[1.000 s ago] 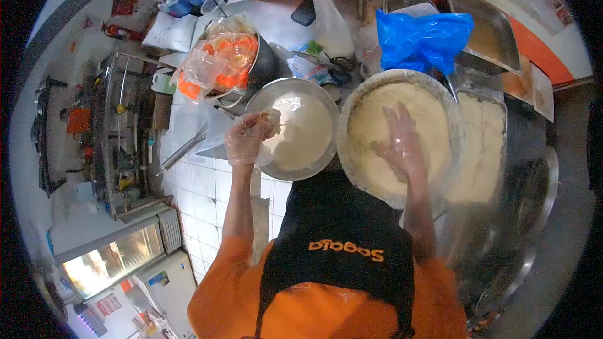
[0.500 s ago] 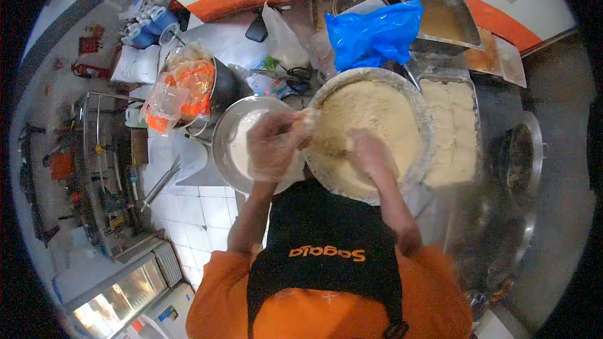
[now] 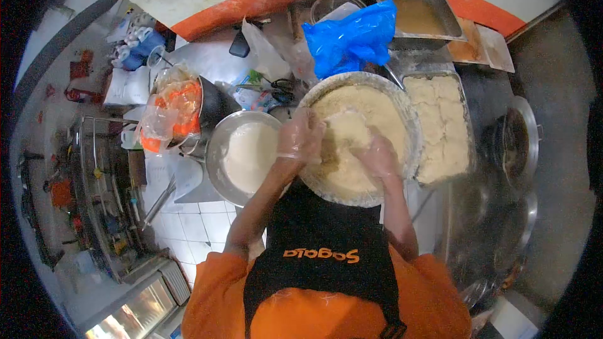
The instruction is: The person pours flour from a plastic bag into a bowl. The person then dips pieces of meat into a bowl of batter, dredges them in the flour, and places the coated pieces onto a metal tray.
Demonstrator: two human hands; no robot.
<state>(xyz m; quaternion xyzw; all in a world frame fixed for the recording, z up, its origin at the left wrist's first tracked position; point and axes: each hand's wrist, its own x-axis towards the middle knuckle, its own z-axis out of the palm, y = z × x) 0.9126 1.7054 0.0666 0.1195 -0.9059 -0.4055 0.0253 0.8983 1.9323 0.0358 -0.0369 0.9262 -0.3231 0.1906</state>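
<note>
My left hand, in a clear plastic glove, hangs over the left rim of a large round bowl of pale yellow crumbs. Its fingers are curled together, and what they hold, if anything, is hidden. A pale, whitish piece lies on the crumbs between my hands. Inside the bowl, my right hand has its fingers apart, with the tips in the crumbs at the right edge of the piece. Left of my left hand is a metal bowl of white liquid batter.
A tray of pale coated pieces stands right of the crumb bowl. Behind are a blue plastic bag and a metal tray of brownish liquid. A pot with orange bags and a whisk are at the left.
My left hand has moved right, from over the batter bowl to the crumb bowl. My right hand has shifted within the crumbs, and the pale piece now shows there. The view has turned.
</note>
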